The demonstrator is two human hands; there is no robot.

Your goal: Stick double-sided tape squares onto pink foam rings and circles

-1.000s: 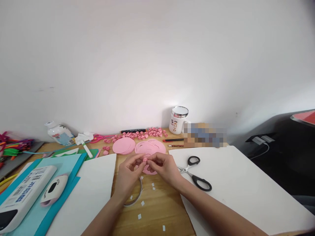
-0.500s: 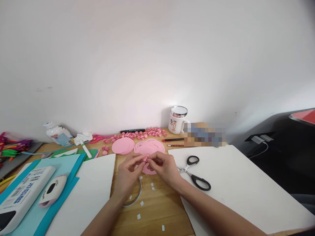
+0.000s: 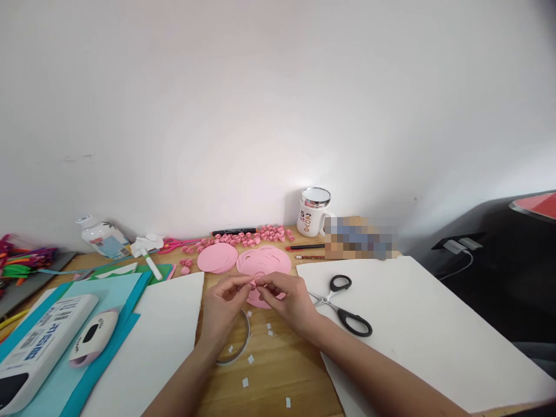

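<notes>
Wooden desk [image 3: 284,365]; 2 hands [image 3: 220,302] [image 3: 292,300] pinch pink paper [image 3: 253,285].

Soft light brightens the wall [image 3: 269,139] beyond the hands [image 3: 220,306], dimming rightward; a pixelated patch [image 3: 361,238] lies beyond their right.

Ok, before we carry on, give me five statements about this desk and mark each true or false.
1. The left hand and right hand hold a small pink piece between their fingers. True.
2. The mug stands left of the bottle. False: it stands to the right.
3. The scissors lie on a white sheet. True.
4. The tape roll hangs on the wall. False: it lies on the wooden tabletop.
5. The pink discs are blue. False: they are pink.
</notes>
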